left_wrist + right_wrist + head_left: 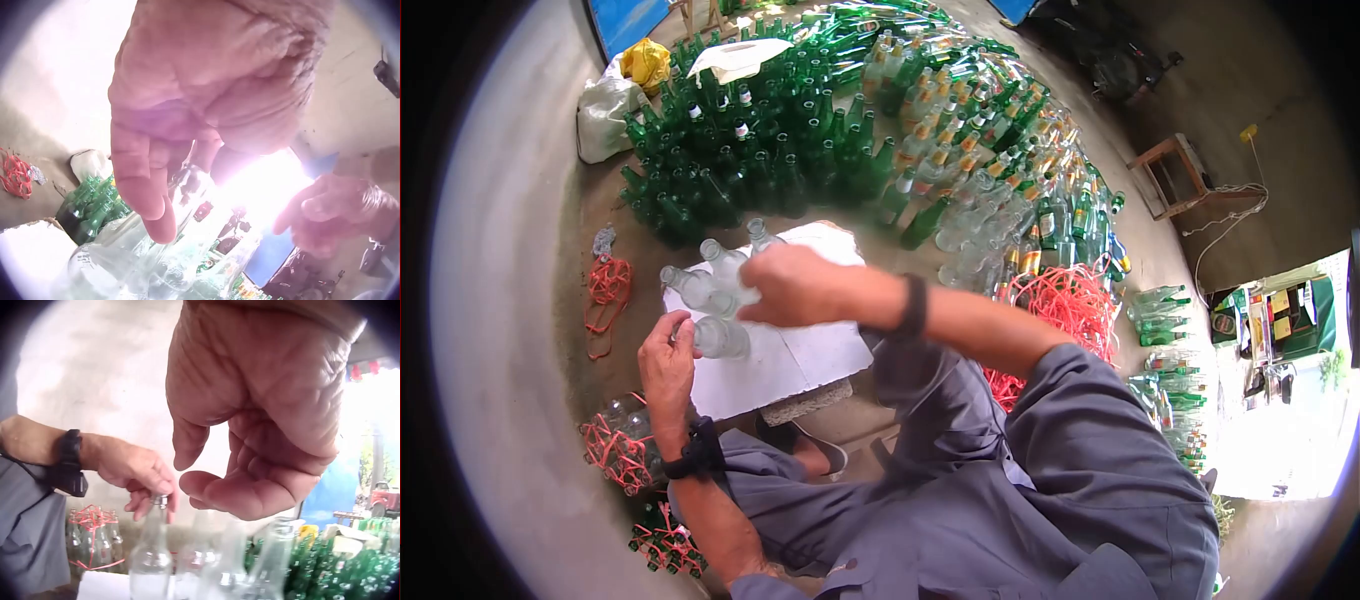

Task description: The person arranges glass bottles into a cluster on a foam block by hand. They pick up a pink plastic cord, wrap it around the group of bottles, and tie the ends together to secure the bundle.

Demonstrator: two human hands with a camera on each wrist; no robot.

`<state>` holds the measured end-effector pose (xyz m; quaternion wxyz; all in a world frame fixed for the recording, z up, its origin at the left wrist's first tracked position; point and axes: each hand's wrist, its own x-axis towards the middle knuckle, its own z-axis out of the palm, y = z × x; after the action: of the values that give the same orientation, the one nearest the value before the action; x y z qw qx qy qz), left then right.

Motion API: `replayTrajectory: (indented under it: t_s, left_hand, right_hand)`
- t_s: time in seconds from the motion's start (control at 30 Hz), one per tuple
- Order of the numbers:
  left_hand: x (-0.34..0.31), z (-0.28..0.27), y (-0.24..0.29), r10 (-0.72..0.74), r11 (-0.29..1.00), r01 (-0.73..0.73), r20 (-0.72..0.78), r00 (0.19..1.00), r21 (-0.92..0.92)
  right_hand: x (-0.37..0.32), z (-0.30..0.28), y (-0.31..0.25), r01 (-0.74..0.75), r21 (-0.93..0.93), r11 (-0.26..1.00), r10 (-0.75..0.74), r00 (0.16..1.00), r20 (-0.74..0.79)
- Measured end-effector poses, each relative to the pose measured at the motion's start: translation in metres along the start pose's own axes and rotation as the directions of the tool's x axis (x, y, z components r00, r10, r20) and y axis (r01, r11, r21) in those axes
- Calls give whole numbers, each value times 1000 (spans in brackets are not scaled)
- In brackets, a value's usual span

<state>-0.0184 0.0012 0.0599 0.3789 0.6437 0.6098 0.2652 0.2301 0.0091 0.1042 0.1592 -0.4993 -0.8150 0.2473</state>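
Observation:
Several clear glass bottles [692, 288] stand close together on a white board [800, 362] in front of the person. My left hand [666, 368] pinches the top of the nearest clear bottle [150, 565], thumb and fingers at its mouth. In the left wrist view, its fingertips [161, 225] hang down beside that neck. Over the other bottles hovers my right hand [795, 285], fingers loosely curled. The right wrist view shows nothing between the thumb and fingers of this right hand [256, 419], and bottle necks [278, 544] rise below it.
Green bottles [740, 165] crowd the floor beyond the board, with clear labelled ones to the right. Red plastic twine [1070, 315] is heaped by the right knee. Tied bottle bundles [618, 440] stand at the left. A wooden frame [1172, 175] lies farther right.

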Motion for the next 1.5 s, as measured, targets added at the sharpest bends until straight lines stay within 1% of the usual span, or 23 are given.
replayTrajectory:
  t_s: [0.03, 0.07, 0.1, 0.13, 0.17, 0.2, 0.23, 0.27, 0.33, 0.37, 0.4, 0.47, 0.53, 0.63, 0.7, 0.73, 0.9, 1.07, 1.17, 1.3, 1.37, 1.47, 1.5]
  left_hand:
    - [-1, 1, 0, 43, 999, -43, -34, 998, 3]
    - [-1, 2, 0, 27, 1000, -27, -34, 999, -7]
    - [-1, 1, -1, 30, 1000, -30, -30, 999, -8]
    - [-2, 1, -2, 54, 999, -54, -40, 998, -6]
    - [-3, 2, -4, 76, 997, -76, -47, 996, -4]
    - [-3, 3, -6, 76, 997, -76, -40, 996, -5]
    - [-2, 2, -8, 86, 996, -84, -41, 996, 31]
    - [0, 2, -9, 95, 993, -92, -43, 995, 68]
    - [3, 4, -11, 114, 990, -107, -68, 991, 92]
    - [2, 3, -12, 128, 986, -117, -92, 987, 115]
    - [1, 2, -9, 116, 986, -103, -99, 988, 128]
    - [-1, 3, 4, 39, 995, -26, -126, 991, 99]
    - [1, 3, 3, 15, 995, 0, -148, 989, 100]
    - [5, 4, 1, 10, 994, 9, -171, 985, 110]
    - [9, 5, -1, -18, 998, 28, -173, 985, 60]
    - [10, 4, -1, -16, 996, 31, -167, 986, 88]
    - [13, 0, -5, -47, 994, 67, -200, 979, 91]
    - [12, 1, 1, -76, 994, 91, -251, 965, 51]
    - [12, 3, 2, -80, 995, 90, -220, 972, 34]
    - [12, 4, 0, -31, 997, 45, -196, 980, 67]
    - [11, 5, -1, -8, 996, 26, -190, 982, 90]
    - [9, 6, 1, 15, 995, 4, -194, 981, 99]
    - [10, 6, -2, 39, 989, -12, -185, 982, 145]
  right_hand:
    - [-11, -28, 6, -66, -61, 996, 68, 997, 31]
    - [-20, -45, 28, -86, -83, 993, 87, 996, 7]
    - [-32, -66, 45, -111, -20, 994, 110, 993, -52]
    - [-40, -79, 72, -157, -172, 972, 154, 988, -32]
    - [-51, -87, 106, -164, -248, 955, 151, 986, -73]
    - [-66, -95, 138, -232, -233, 945, 203, 969, -143]
    - [-83, -99, 167, -427, -252, 869, 394, 903, -172]
    - [-99, -102, 190, -569, -269, 777, 549, 822, -150]
    - [-138, -96, 211, -626, -349, 697, 590, 778, -216]
    - [-158, -81, 240, -666, -391, 635, 630, 740, -236]
    - [-176, -67, 265, -699, -429, 572, 666, 701, -254]
    - [-198, -53, 277, -768, -419, 485, 769, 603, -214]
    - [-221, -34, 294, -771, -409, 489, 738, 615, -278]
    - [-236, -21, 304, -791, -411, 454, 791, 570, -222]
    - [-244, -13, 310, -798, -375, 471, 788, 572, -226]
    - [-247, -11, 314, -807, -349, 476, 787, 568, -241]
    - [-253, 1, 333, -788, -308, 533, 747, 609, -266]
    - [-251, 10, 342, -828, -281, 485, 780, 555, -289]
    - [-255, 14, 351, -816, -242, 525, 762, 577, -294]
    - [-257, 18, 345, -772, -275, 573, 704, 636, -315]
    - [-255, 23, 338, -814, -289, 504, 741, 580, -340]
    - [-252, 16, 323, -785, -305, 539, 702, 619, -352]
    - [-250, 10, 316, -773, -319, 548, 691, 633, -348]
